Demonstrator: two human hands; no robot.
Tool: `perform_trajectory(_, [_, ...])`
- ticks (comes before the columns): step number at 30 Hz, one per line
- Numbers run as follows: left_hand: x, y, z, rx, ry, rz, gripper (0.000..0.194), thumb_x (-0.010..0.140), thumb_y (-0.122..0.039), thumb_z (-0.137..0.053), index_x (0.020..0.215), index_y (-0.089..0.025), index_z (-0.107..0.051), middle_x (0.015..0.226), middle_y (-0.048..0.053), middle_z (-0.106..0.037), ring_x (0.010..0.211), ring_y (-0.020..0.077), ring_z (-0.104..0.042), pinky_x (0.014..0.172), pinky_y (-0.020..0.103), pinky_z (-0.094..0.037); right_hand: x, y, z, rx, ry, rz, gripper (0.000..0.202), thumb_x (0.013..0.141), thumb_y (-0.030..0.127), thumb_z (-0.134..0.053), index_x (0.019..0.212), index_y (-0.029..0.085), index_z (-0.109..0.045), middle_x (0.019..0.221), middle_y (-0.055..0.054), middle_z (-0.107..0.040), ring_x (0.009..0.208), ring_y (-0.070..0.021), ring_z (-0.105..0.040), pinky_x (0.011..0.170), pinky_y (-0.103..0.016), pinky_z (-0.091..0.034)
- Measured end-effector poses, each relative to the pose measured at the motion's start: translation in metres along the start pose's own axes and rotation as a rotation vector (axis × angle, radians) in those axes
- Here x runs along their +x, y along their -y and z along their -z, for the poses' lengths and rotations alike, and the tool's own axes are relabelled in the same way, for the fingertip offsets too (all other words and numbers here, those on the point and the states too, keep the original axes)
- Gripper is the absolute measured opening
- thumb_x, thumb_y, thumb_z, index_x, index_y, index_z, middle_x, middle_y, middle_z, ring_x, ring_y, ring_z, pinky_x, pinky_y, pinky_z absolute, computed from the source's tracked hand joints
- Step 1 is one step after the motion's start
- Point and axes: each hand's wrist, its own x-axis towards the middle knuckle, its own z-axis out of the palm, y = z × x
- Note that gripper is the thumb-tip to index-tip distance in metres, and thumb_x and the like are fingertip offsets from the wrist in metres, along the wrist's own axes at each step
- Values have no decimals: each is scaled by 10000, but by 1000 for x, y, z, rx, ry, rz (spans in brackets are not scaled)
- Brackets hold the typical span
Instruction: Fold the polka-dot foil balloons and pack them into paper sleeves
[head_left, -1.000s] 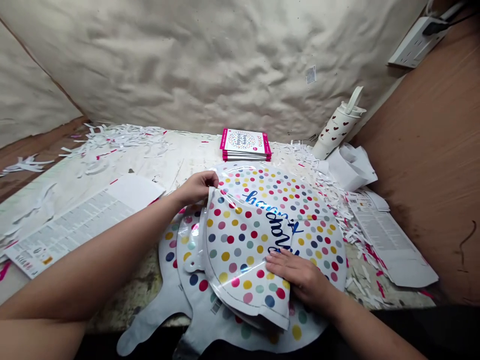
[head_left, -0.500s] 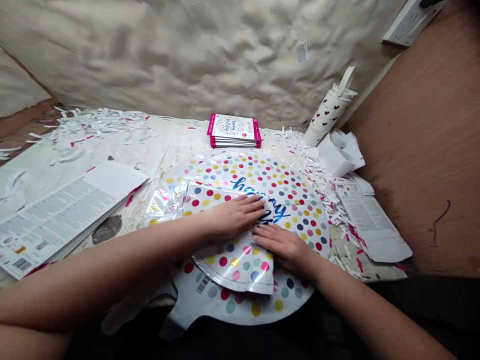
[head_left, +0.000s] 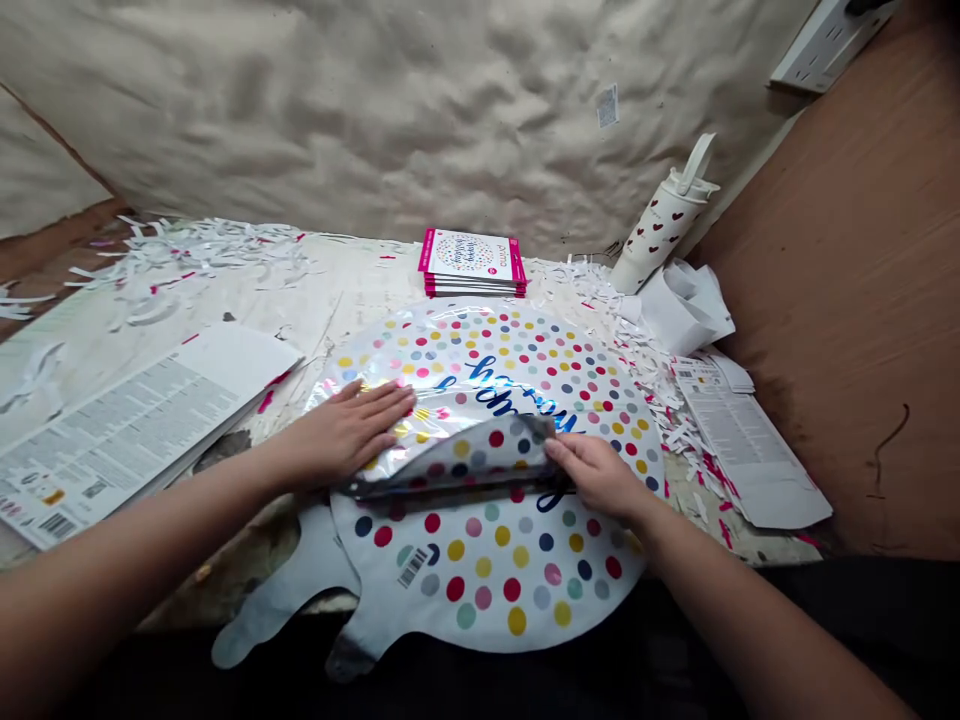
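Flat white foil balloons (head_left: 495,580) with coloured dots and blue script lettering lie on the table, their pale tails (head_left: 259,625) hanging over the near edge. On top, a loose flap of a foil balloon (head_left: 472,455) is raised, its near side in shadow. My right hand (head_left: 596,472) pinches that flap's right corner between thumb and fingers. My left hand (head_left: 356,430) lies flat, fingers stretched out, on the shiny foil at the left. A barcode (head_left: 413,567) shows on the balloon below.
Behind the balloons stands a stack of pink-edged packets (head_left: 476,262). Printed card sheets lie at the left (head_left: 142,430) and right (head_left: 739,440). Paper shreds (head_left: 217,250) litter the table. A tumbler with hearts (head_left: 664,230) and curled white paper (head_left: 686,305) sit by the brown side panel (head_left: 862,330).
My left hand has slid left across the foil. My right hand has taken the flap's corner, and the folded wedge that lay flat under both hands is now lifted and partly opened.
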Motion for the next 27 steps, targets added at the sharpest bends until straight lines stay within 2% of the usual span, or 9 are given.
perform_trajectory(4, [-25, -6, 20, -128, -445, 333, 469, 913, -418, -288, 1261, -182, -497, 1323, 57, -501, 1223, 232, -446, 1018, 408, -358, 31, -1, -7, 106, -39, -256, 329, 874, 424, -411, 654, 196, -496, 468, 32, -524, 407, -122, -549, 400, -243, -500])
perform_trajectory(6, [-26, -38, 18, -68, -654, 247, 425, 918, -364, -306, 1245, -175, -502, 1303, 58, -516, 1220, 208, -445, 1030, 389, -354, 41, -3, -8, 72, -47, -291, 353, 873, 442, -419, 634, 192, -492, 415, 37, -501, 339, -117, -521, 354, -242, -484])
perform_trajectory(8, [-21, -75, 5, -1, -543, -59, 426, 917, -334, -315, 1279, -179, -478, 1345, 64, -477, 1270, 210, -388, 1062, 384, -316, 44, -4, -6, 22, -65, -309, 377, 869, 463, -433, 625, 185, -508, 396, 30, -505, 324, -122, -525, 348, -246, -483])
perform_trajectory(12, [-7, -116, -37, 64, -206, -34, 696, 880, -548, -313, 1374, -59, -339, 1436, 189, -284, 1334, 341, -231, 1063, 489, -253, 33, 10, -5, -135, -192, -272, 316, 854, 455, -477, 856, 164, -602, 616, -68, -654, 565, -215, -660, 529, -350, -553])
perform_trajectory(15, [-3, -114, -55, 52, -172, 24, 791, 854, -631, -269, 1409, -68, -254, 1466, 187, -179, 1358, 341, -137, 1077, 497, -193, 20, 27, -23, -406, -339, 61, 416, 885, 388, -438, 1240, 174, -477, 1164, -176, -599, 1111, -300, -549, 900, -491, -452])
perform_trajectory(18, [-6, -107, -56, 47, -190, 4, 791, 856, -636, -244, 1411, -72, -247, 1465, 186, -175, 1366, 324, -108, 1083, 492, -166, 18, 31, -45, -709, -146, 471, 556, 888, 452, -401, 1380, 202, -330, 1443, -112, -327, 1350, -277, -232, 1085, -521, -199])
perform_trajectory(21, [-8, -107, -52, 41, -172, 1, 793, 856, -641, -228, 1415, -80, -235, 1465, 177, -171, 1371, 312, -94, 1085, 485, -163, 25, 20, -45, -808, 34, 274, 742, 843, 606, -359, 1427, 170, -217, 1486, -125, -203, 1367, -298, -154, 1076, -557, -160])
perform_trajectory(24, [-8, -110, -47, 26, -137, 9, 799, 853, -648, -221, 1424, -89, -204, 1471, 165, -138, 1373, 303, -80, 1090, 473, -157, 24, 7, -25, -812, -86, 47, 851, 803, 657, -373, 1428, 109, -192, 1481, -194, -167, 1354, -364, -146, 1030, -615, -200])
perform_trajectory(27, [-8, -110, -43, 14, -95, 18, 807, 852, -644, -235, 1426, -80, -185, 1476, 159, -110, 1373, 303, -57, 1095, 471, -142, 12, 5, -14, -853, -76, 317, 690, 831, 452, -500, 1408, 157, -263, 1481, -152, -210, 1357, -328, -179, 1054, -561, -235])
